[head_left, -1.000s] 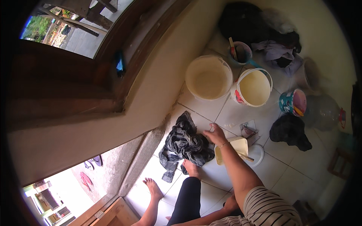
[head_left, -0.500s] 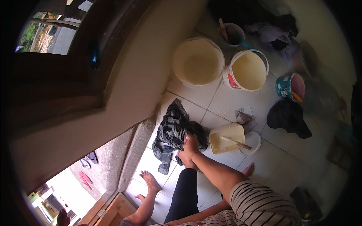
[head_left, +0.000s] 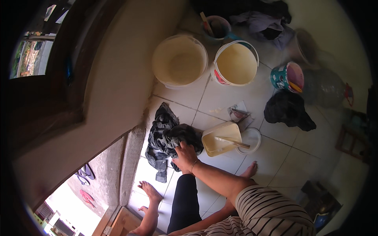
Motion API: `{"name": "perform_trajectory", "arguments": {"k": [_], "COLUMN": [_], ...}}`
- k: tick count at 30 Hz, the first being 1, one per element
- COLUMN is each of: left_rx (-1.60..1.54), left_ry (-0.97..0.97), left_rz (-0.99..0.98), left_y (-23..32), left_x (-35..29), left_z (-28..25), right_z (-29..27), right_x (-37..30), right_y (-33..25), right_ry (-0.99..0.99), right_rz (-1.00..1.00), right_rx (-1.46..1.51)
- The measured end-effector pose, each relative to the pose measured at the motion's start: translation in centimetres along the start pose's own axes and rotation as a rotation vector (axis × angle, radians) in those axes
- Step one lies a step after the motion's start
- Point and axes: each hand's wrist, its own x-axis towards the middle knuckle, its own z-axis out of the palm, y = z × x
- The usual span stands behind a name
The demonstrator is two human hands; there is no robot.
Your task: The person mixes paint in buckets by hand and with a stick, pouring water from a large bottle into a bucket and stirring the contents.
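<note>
My right hand [head_left: 185, 155] reaches down to the floor, its fingers closed on the near side of a crumpled dark grey patterned cloth [head_left: 164, 133]. The cloth lies bunched, and one flap spreads toward me. Just right of it stands a cream rectangular tub [head_left: 210, 148], with a flat wooden stick [head_left: 235, 142] resting across it. Partly under the tub's right side is a round white lid [head_left: 254, 141]. My left forearm [head_left: 210, 225] crosses low in front of me; the left hand is hidden behind my right arm and sleeve.
Behind stand a large round basin [head_left: 159, 63], a white bucket [head_left: 215, 74] and a teal pot [head_left: 278, 76]. A black cloth [head_left: 287, 112] lies to the right, near a clear plastic bottle [head_left: 330, 88]. Another person's bare foot [head_left: 150, 191] rests at left by the doorway.
The whole scene has slid left in the picture as the view turned. My right hand has rolled over on the cloth, so more of its back shows. The containers stand as before.
</note>
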Motion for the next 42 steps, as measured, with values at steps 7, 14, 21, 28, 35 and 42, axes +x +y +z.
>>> {"name": "perform_trajectory", "arguments": {"k": [7,14,21,28,35,42], "left_rx": [-0.814,-0.757,-0.751,-0.84,-0.833,-0.847], "left_ry": [-0.821,-0.922,-0.961,-0.797,-0.874,-0.873], "left_rz": [0.047,0.011,0.023,0.021,-0.031,-0.044], "left_y": [26.6,30.5,30.6,30.1,30.5,30.5], "left_x": [-9.5,-10.9,-10.9,-12.2,-12.0,-12.2], "left_z": [-0.4,-0.3,-0.8,0.9,0.2,0.9], "right_z": [-7.5,-20.5,-20.9,-20.7,-20.8,-20.7], "right_x": [4.6,7.7,10.0,10.8,11.1,10.1], "right_y": [3.4,14.7,15.5,15.6,17.0,17.9], "right_ry": [0.659,0.843,0.799,0.812,0.819,0.778], "right_rz": [0.417,0.883,0.842,0.871,0.859,0.802], "right_rx": [0.674,1.745,1.772,1.838,1.794,1.672]}}
